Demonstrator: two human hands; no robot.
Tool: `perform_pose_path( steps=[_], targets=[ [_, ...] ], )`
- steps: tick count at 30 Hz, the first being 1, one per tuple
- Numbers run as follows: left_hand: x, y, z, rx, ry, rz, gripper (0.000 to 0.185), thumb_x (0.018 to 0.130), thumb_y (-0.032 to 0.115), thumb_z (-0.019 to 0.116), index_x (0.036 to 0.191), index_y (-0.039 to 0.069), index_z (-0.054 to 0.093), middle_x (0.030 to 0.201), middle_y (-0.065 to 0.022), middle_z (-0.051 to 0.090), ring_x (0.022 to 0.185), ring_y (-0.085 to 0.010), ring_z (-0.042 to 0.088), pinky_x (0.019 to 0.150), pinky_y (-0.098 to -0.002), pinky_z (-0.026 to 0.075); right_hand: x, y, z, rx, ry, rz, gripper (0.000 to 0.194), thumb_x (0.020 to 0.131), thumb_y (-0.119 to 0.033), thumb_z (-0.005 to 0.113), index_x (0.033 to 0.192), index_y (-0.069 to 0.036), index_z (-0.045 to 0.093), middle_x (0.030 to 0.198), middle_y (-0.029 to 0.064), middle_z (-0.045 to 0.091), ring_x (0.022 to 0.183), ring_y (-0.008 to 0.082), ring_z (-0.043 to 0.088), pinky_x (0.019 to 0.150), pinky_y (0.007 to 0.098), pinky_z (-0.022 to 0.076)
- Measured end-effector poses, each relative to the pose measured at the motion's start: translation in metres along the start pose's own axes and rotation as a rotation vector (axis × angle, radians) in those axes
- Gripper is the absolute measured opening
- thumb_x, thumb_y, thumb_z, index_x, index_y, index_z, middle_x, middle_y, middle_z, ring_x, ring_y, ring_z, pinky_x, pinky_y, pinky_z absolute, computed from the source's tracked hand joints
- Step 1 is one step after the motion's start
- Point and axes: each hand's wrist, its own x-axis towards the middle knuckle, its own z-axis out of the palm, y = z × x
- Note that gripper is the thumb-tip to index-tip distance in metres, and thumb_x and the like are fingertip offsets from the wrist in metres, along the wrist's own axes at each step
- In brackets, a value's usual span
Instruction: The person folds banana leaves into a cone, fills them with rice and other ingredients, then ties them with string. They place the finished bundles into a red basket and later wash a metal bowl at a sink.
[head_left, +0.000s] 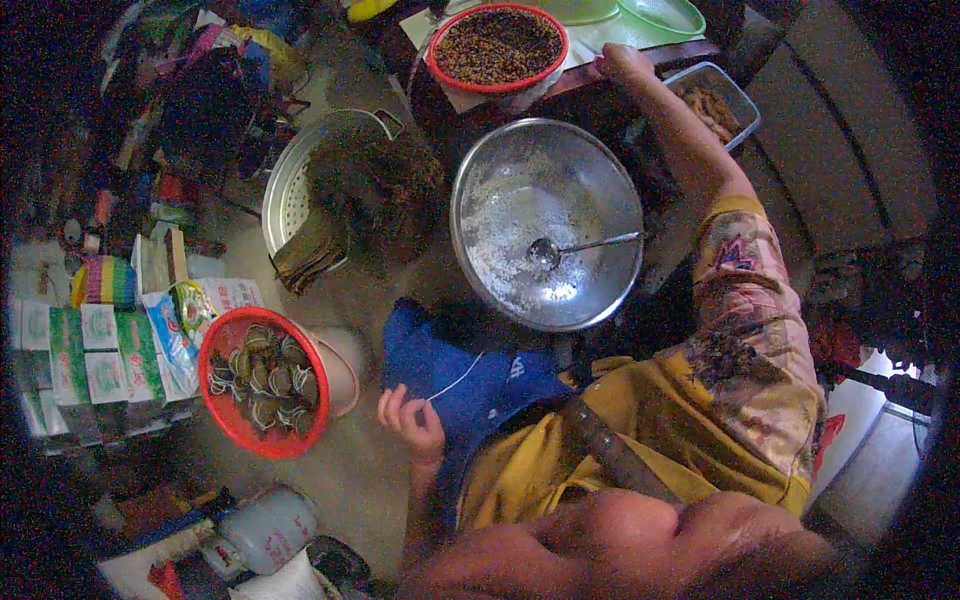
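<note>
My left hand (412, 427) is low in front of my lap, its fingers curled on a thin white string (457, 379) that trails over the blue cloth (427, 352). Stretched far forward, my right hand (626, 64) is at the table edge, beside a red-rimmed basin (495, 88) of dark mixed grains. What its fingers hold is too small to tell. Between the hands stands a wide metal bowl (510, 187) with whitish grains stuck inside and a metal spoon (600, 241) resting in it. A clear plastic container (752, 112) of brownish pieces lies under my right forearm.
Leaf-wrapped bundles (274, 375) tied with white string fill a red bucket (319, 360) at left. A perforated metal pan (281, 202) holds long dark leaves (315, 251). Green sieves (664, 15) lie on the table. Stacked boxes (101, 352) and a grey cylinder (270, 525) stand at left.
</note>
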Motion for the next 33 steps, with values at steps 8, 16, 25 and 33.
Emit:
perform_pose_path(
  steps=[8, 16, 25, 33],
  targets=[
    [0.01, -0.003, -0.001, 0.016, -0.038, -0.009, 0.01, 0.081, 0.008, 0.063, 0.088, 0.006, 0.055, 0.119, -0.0157, 0.054, 0.116, -0.0387, 0.044, 0.1, -0.0514, 0.034, 0.017, -0.022, 0.007, -0.094, -0.048, 0.07, 0.031, 0.091, -0.034, 0.051, 0.11, -0.013, 0.064, 0.113, 0.0185, 0.062, 0.106, 0.0375, 0.06, 0.088, 0.0471, 0.0495],
    [0.014, 0.004, 0.0, 0.018, 0.004, -0.012, 0.009, 0.082, 0.007, 0.063, 0.088, 0.005, 0.056, 0.117, -0.016, 0.056, 0.113, -0.0396, 0.048, 0.098, -0.0516, 0.038, -0.1, -0.016, 0.048, 0.498, -0.03, -0.475, 0.016, 0.085, -0.018, 0.055, 0.097, -0.009, 0.062, 0.093, 0.0118, 0.062, 0.088, 0.0322, 0.059, 0.078, 0.0437, 0.0491],
    [-0.016, -0.007, -0.016, -0.054, -0.013, -0.124, 0.006, 0.082, 0.002, 0.06, 0.085, 0.004, 0.056, 0.108, -0.0142, 0.06, 0.107, -0.0366, 0.053, 0.097, -0.0505, 0.041, -0.283, -0.005, 0.095, -0.224, -0.71, -0.575, 0.033, 0.078, -0.021, 0.061, 0.11, -0.011, 0.064, 0.103, 0.0118, 0.063, 0.102, 0.0321, 0.058, 0.085, 0.0442, 0.0484],
    [0.024, -0.01, -0.07, -0.139, -0.036, -0.154, 0.005, 0.081, 0.001, 0.064, 0.082, 0.003, 0.06, 0.079, -0.0124, 0.059, 0.073, -0.0304, 0.058, 0.065, -0.0387, 0.047, -0.27, -0.012, 0.088, 0.084, -0.866, -0.494, 0.023, 0.076, -0.018, 0.062, 0.095, -0.005, 0.067, 0.093, 0.0159, 0.066, 0.09, 0.0376, 0.063, 0.078, 0.0468, 0.0504]
  ],
)
